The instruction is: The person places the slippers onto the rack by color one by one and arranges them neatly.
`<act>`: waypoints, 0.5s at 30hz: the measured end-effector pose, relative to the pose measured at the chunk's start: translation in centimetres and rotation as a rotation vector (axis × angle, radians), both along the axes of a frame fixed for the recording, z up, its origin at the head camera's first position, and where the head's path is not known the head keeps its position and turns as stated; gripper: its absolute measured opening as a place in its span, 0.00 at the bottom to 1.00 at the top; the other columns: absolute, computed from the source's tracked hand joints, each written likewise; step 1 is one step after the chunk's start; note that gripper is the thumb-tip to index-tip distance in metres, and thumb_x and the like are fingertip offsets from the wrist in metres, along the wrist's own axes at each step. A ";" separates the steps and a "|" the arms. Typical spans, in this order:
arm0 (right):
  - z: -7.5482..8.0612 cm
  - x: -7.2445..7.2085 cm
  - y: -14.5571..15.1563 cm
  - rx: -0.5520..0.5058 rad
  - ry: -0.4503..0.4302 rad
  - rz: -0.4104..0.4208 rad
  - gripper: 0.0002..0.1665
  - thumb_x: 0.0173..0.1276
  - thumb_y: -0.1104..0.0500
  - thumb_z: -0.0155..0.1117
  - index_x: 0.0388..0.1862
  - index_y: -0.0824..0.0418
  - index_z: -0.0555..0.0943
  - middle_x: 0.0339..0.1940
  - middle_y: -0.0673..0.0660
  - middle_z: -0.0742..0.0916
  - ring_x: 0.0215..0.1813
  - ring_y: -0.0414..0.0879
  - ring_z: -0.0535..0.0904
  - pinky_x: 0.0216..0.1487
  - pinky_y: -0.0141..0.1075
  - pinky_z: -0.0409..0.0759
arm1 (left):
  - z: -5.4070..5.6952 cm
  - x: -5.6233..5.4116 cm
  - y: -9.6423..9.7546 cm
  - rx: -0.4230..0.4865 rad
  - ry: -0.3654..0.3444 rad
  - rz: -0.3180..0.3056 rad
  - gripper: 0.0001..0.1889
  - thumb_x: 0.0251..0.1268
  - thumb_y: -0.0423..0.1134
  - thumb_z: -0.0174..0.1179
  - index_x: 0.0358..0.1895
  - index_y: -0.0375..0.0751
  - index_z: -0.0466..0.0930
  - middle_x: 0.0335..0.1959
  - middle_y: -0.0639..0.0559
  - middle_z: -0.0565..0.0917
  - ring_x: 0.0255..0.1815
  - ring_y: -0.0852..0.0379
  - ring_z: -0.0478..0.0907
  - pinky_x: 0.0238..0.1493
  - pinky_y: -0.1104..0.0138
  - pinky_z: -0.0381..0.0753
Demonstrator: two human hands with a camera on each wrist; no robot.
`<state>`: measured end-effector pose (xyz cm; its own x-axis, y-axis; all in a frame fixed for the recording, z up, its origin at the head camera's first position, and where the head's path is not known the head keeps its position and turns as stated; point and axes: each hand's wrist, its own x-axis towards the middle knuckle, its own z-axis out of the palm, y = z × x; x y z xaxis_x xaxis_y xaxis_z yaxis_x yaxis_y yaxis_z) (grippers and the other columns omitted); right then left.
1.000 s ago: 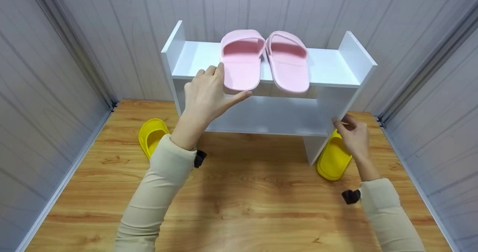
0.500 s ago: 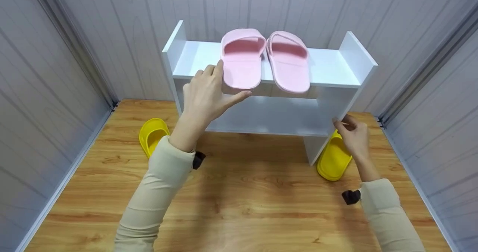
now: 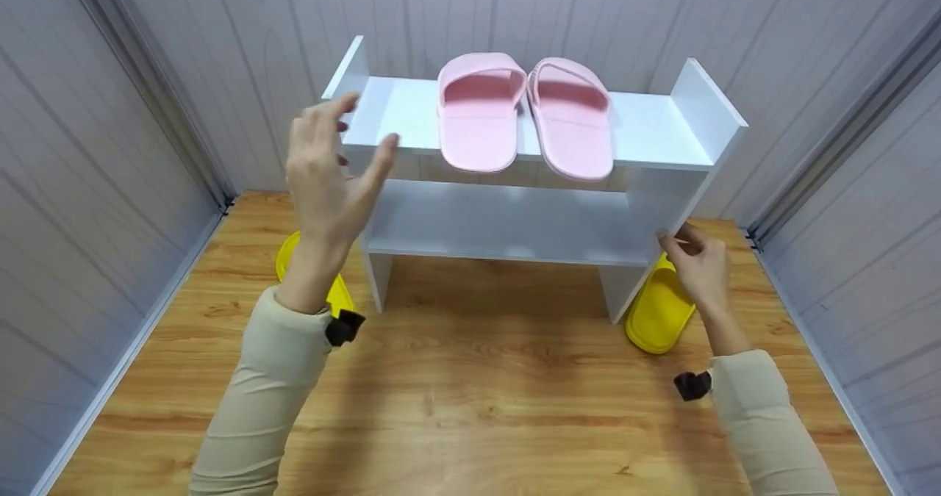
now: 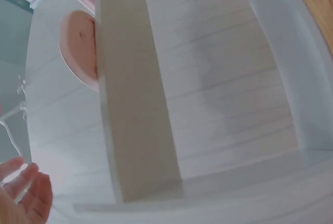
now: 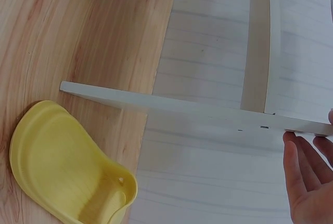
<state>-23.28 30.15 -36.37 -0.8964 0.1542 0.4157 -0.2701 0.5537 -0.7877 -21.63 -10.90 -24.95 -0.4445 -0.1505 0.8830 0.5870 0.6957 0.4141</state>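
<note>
As I watched from afar through the head view, the leftmost thing on the wood-patterned floor [image 3: 485,408] was a yellow slipper [image 3: 340,296], partly hidden behind the person's left wrist. Above it I had the left hand [image 3: 327,165] raised in front of the left side panel [image 3: 351,70] of a white rack [image 3: 533,217]; its fingers were released and loosely bent, the thumb spread away from them, and they held nothing. On the upper shelf [image 3: 408,114], well to the right of that thumb, I could see the left pink slipper [image 3: 478,139] and then the right pink slipper [image 3: 577,143], side by side, their straps toward the back wall [image 3: 514,11] and close together, their heel ends angled apart and jutting past the shelf's front edge. Below them ran the lower shelf [image 3: 448,220], inside the rack. At the far right, I found the right hand [image 3: 698,264] grasping the edge of the right side panel [image 3: 665,195] below the upper shelf; the right wrist view showed its fingers against the panel's outer face. Under that hand, a second yellow slipper [image 3: 658,308] lay on the floor, just beside the rack's right leg.
</note>
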 end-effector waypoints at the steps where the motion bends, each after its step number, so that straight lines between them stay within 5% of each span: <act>1: 0.3 0.2 -0.3 0.002 0.001 -0.001 0.21 0.62 0.59 0.57 0.49 0.72 0.76 0.42 0.67 0.80 0.33 0.34 0.77 0.31 0.23 0.73 | -0.3 -0.2 -0.4 0.036 0.018 -0.004 0.25 0.50 0.48 0.60 0.49 0.35 0.74 0.44 0.49 0.75 0.40 0.54 0.68 0.32 0.67 0.67; 7: 0.7 0.8 -0.7 0.001 0.006 -0.003 0.20 0.62 0.59 0.57 0.48 0.72 0.76 0.40 0.67 0.81 0.33 0.34 0.77 0.32 0.23 0.73 | -2.8 -1.1 -3.2 0.142 0.012 0.049 0.27 0.49 0.42 0.61 0.53 0.34 0.69 0.53 0.45 0.68 0.53 0.54 0.62 0.55 0.66 0.54; 15: 0.6 0.8 -0.7 -0.002 0.008 -0.001 0.19 0.62 0.59 0.56 0.47 0.72 0.76 0.40 0.67 0.80 0.32 0.31 0.76 0.31 0.23 0.73 | -8.1 -2.5 -6.7 0.148 -0.248 0.256 0.36 0.52 0.49 0.60 0.63 0.38 0.58 0.64 0.44 0.54 0.63 0.56 0.48 0.60 0.63 0.45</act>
<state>-22.44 29.42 -35.80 -0.8928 0.1560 0.4226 -0.2759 0.5521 -0.7868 -24.09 -17.61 -33.00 -0.5734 -0.4019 0.7139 0.2713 0.7291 0.6283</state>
